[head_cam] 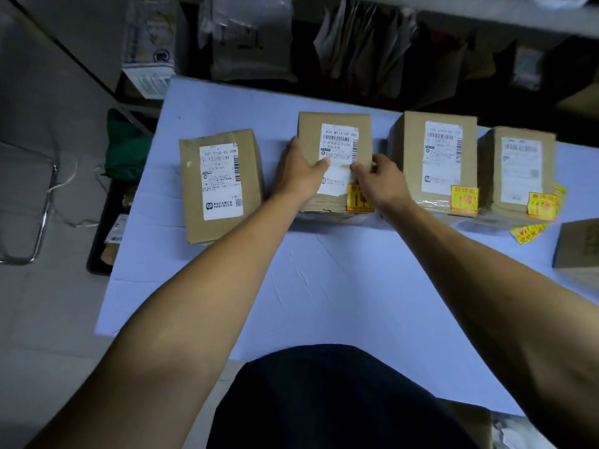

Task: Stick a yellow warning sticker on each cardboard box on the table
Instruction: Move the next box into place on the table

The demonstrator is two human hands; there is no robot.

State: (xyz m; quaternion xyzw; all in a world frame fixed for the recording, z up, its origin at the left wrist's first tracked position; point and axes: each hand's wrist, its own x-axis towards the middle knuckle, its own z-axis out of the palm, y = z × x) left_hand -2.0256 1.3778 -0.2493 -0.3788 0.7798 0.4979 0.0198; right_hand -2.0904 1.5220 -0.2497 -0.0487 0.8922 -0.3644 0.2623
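Several cardboard boxes with white shipping labels stand in a row on the pale blue table [324, 286]. The leftmost box [191, 192] carries no yellow sticker. The second box [311, 131] has a yellow warning sticker [355, 199] at its lower right corner. My left hand [299, 170] grips this box's left side, thumb on its label. My right hand [377, 179] rests on its right side, fingertips on the label just above the sticker. The third box [411, 140] and the fourth box [489, 170] each show a yellow sticker [464, 199] [543, 205]. Loose yellow stickers [528, 233] lie by the fourth box.
Another cardboard box [577, 244] sits at the table's right edge. Parcels and bags [249, 40] crowd the shelf behind the table. A dark crate [100, 241] and a green cloth [123, 150] lie on the floor to the left, beside a metal chair frame [42, 222].
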